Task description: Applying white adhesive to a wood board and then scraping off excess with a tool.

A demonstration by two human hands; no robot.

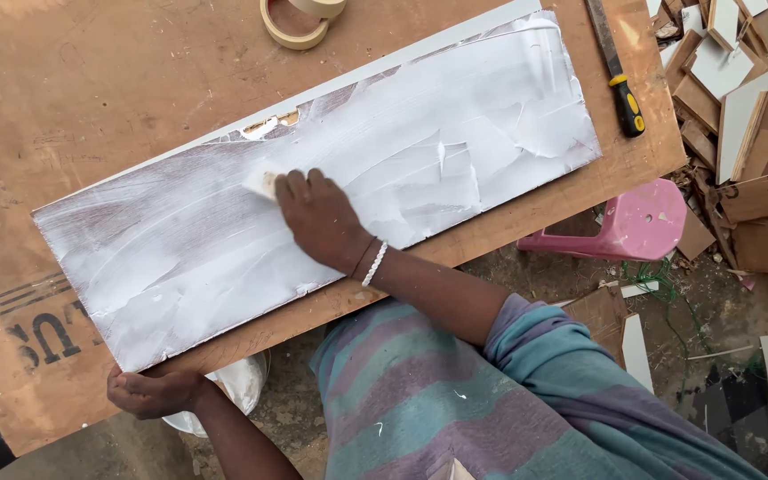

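- White paste covers nearly the whole face of the long board (313,187) lying aslant on the plywood worktable (91,80). The coat is thick and ridged toward the far right end. It is thinner and streaky at the near left end, where brown grain shows through.
- Judged progress: spreading is mostly done. What seems left is evening out the left half and a bare chipped patch on the far edge.
- Right hand (317,218) is closed on a small pale spreader (261,183), pressed flat to the board near mid-length.
- Left hand (148,391) is curled over the table's near edge, fingers folded, holding no tool.
- Containers: a white bucket (242,382) sits below the table edge beside the left hand, inside smeared white. How full it is cannot be told.
- Elsewhere: rolls of masking tape (300,20), a yellow-handled file (620,76), a pink stool (633,222) and offcuts on the ground.
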